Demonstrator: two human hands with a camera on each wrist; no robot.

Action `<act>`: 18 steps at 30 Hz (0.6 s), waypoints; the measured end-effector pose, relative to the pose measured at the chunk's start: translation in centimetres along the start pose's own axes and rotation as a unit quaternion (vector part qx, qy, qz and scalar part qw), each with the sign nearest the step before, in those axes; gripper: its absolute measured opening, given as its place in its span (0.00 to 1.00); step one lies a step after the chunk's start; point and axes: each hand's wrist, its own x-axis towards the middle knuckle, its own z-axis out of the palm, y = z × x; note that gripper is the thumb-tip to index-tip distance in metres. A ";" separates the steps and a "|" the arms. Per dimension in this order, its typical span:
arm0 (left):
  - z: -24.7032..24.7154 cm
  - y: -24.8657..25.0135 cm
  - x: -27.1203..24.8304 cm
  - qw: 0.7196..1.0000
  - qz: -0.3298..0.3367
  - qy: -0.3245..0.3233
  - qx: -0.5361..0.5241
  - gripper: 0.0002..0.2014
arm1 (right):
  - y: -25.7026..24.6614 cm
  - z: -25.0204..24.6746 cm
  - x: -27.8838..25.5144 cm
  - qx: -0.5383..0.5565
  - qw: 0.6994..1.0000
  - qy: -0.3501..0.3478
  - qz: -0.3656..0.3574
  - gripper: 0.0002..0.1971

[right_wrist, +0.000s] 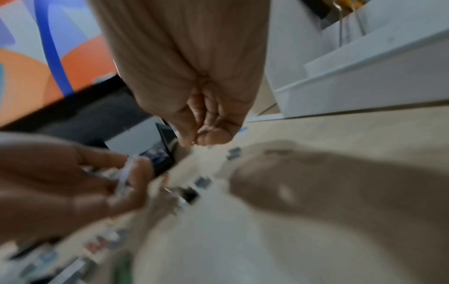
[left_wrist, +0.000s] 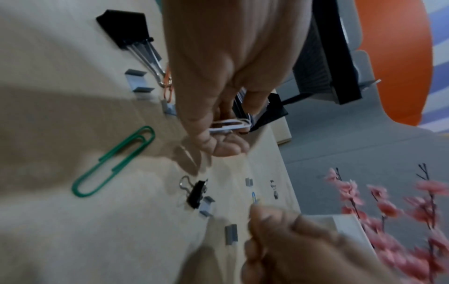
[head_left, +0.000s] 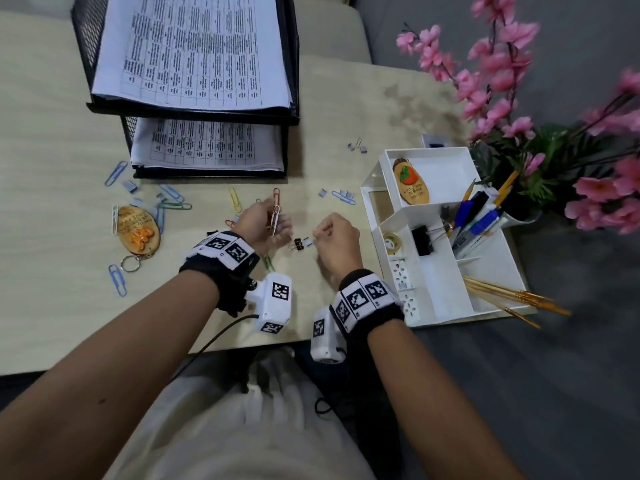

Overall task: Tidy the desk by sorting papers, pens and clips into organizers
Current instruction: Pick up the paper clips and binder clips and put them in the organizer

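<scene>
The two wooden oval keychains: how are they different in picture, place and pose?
The keychain on the desk shows an orange figure and lies flat beside paper clips; the keychain in the organizer shows a red fruit with green leaves and sits in the white upper tray. Both are oval, wooden and lettered.

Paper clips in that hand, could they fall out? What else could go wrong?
Maybe. The left hand pinches several paper clips loosely, so one could slip back onto the desk. The right hand, curled tight, hovers beside a small binder clip and might knock it. Tiny staple strips look easy to miss.
</scene>
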 end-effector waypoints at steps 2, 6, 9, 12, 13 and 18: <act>-0.4 0.1 0.4 1.000 -0.027 -0.009 0.000 0.22 | -1.7 -0.1 0.1 0.065 0.997 -0.022 -0.034 0.08; 0.0 0.6 0.6 0.998 -0.047 -0.027 -0.009 0.22 | -3.2 -0.7 2.3 0.101 0.994 0.004 -0.051 0.09; 0.0 1.5 0.7 0.999 -0.042 -0.007 -0.003 0.22 | -2.0 -1.5 5.7 -0.011 0.995 0.102 0.010 0.10; -0.6 2.5 1.0 0.999 -0.033 -0.006 0.035 0.22 | -0.4 -1.3 7.5 -0.174 0.982 0.071 0.005 0.14; -0.8 2.8 1.1 0.999 -0.033 -0.003 0.039 0.22 | -0.1 -1.0 7.7 -0.218 0.974 0.056 -0.011 0.15; -1.6 3.5 1.4 0.998 -0.045 0.000 0.037 0.20 | 0.8 -0.3 8.1 -0.315 0.947 0.047 -0.037 0.12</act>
